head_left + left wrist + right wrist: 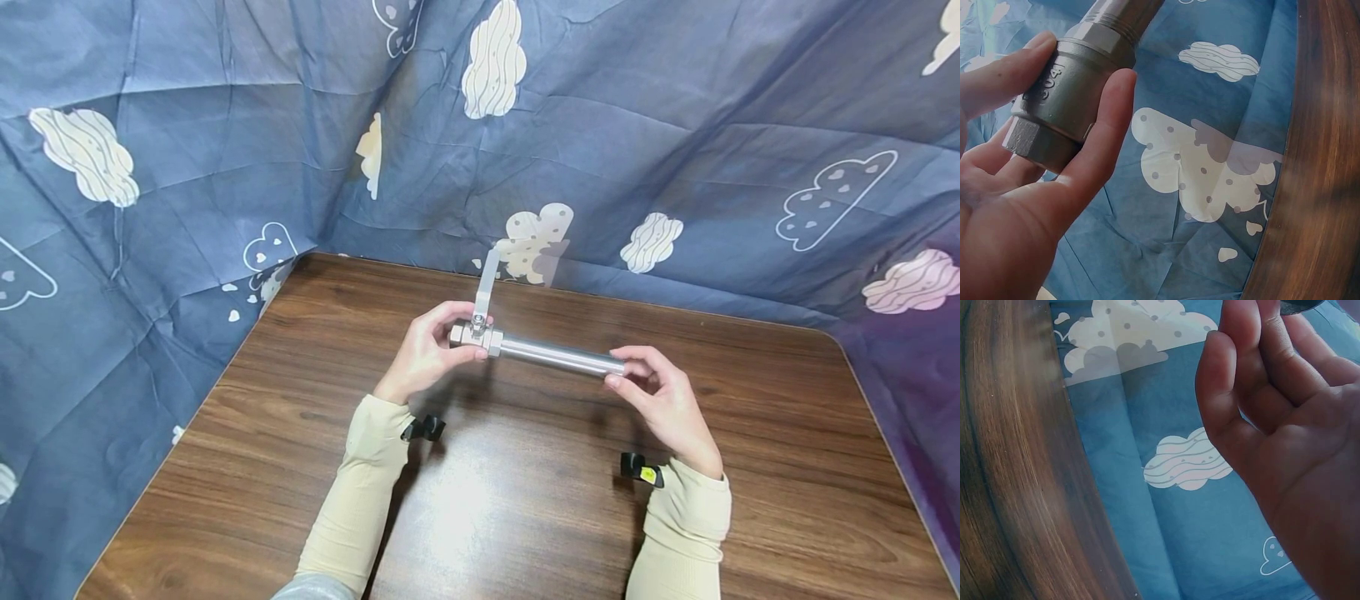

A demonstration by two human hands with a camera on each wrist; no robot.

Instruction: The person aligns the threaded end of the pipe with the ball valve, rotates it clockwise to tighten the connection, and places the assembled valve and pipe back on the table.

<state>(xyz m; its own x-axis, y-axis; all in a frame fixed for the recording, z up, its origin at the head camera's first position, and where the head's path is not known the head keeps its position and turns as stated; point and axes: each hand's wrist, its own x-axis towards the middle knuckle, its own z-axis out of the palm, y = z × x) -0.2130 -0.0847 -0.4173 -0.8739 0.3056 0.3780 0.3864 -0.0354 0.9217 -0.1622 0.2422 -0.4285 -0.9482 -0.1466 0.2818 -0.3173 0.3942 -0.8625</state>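
Observation:
A silver ball valve (476,335) with a long flat lever handle (487,282) is joined at its right end to a straight metal pipe (562,355). My left hand (424,353) grips the valve body between thumb and fingers, and the lever points up and away. In the left wrist view, raised "304" lettering shows on the valve body (1063,94), and threads are visible where the pipe enters. My right hand (666,398) pinches the pipe's far end with thumb and fingers. Little of the pipe shows in the right wrist view. Both hands hold the assembly above the table.
The brown wood-grain table (300,467) spreads beneath both arms. A dark blue cloth (600,150) with cloud prints hangs behind it and along both sides. Black wrist-worn devices (423,428) sit at both cuffs.

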